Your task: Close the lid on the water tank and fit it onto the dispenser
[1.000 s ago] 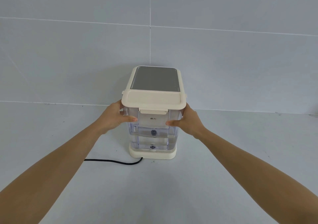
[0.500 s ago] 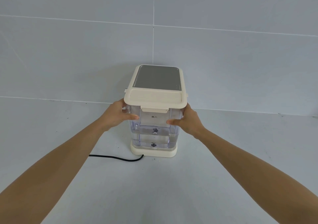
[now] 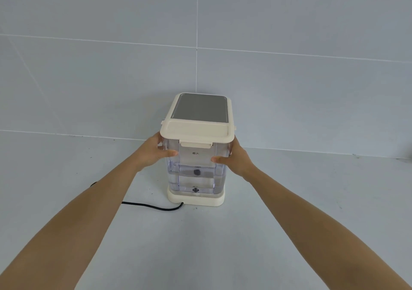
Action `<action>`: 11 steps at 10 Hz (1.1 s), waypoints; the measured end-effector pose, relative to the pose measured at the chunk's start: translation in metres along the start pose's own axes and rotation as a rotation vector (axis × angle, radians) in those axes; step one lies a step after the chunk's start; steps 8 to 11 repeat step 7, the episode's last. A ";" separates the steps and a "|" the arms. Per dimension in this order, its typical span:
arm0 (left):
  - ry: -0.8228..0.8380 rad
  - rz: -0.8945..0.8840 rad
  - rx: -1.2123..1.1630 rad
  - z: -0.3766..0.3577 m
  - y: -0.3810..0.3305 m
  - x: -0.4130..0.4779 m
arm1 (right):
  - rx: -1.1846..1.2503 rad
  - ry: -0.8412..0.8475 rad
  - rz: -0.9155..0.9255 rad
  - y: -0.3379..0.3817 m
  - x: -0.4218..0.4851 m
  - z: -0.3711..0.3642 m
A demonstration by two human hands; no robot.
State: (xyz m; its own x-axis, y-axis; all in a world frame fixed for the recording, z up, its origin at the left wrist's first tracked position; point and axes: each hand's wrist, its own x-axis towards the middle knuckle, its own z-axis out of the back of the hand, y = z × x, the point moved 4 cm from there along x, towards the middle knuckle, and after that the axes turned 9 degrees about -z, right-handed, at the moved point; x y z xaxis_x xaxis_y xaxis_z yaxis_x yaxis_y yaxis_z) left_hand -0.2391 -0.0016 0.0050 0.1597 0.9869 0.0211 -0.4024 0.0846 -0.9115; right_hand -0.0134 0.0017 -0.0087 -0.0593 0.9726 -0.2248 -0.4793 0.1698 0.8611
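Observation:
A clear water tank [image 3: 196,178], partly filled with water, stands on the cream base of the dispenser [image 3: 196,200] in the middle of the view. Its cream lid [image 3: 197,130] lies flat and closed on top, with a front latch tab down. Behind the lid the dispenser's grey top panel [image 3: 200,107] shows. My left hand [image 3: 153,152] grips the tank's left side just under the lid. My right hand [image 3: 236,158] grips the right side at the same height.
A black power cord [image 3: 153,206] runs from the base's front left corner toward the left across the grey counter [image 3: 200,245]. A grey tiled wall [image 3: 200,44] rises directly behind the dispenser.
The tank has settled slightly lower into the base between my hands. Both hands keep the same grip on its sides.

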 end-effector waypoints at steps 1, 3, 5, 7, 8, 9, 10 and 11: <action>-0.018 0.017 0.058 -0.003 -0.002 -0.008 | -0.072 0.016 0.057 0.002 -0.005 0.008; -0.073 -0.092 0.199 0.002 -0.035 -0.023 | -0.150 0.063 0.177 0.022 -0.031 0.034; -0.197 -0.276 0.650 0.011 -0.102 -0.023 | -0.370 -0.077 0.378 0.067 -0.058 0.073; -0.368 -0.517 1.088 0.014 -0.179 -0.011 | -0.636 -0.390 0.462 0.121 -0.077 0.115; -0.368 -0.517 1.088 0.014 -0.179 -0.011 | -0.636 -0.390 0.462 0.121 -0.077 0.115; -0.368 -0.517 1.088 0.014 -0.179 -0.011 | -0.636 -0.390 0.462 0.121 -0.077 0.115; -0.368 -0.517 1.088 0.014 -0.179 -0.011 | -0.636 -0.390 0.462 0.121 -0.077 0.115; -0.368 -0.517 1.088 0.014 -0.179 -0.011 | -0.636 -0.390 0.462 0.121 -0.077 0.115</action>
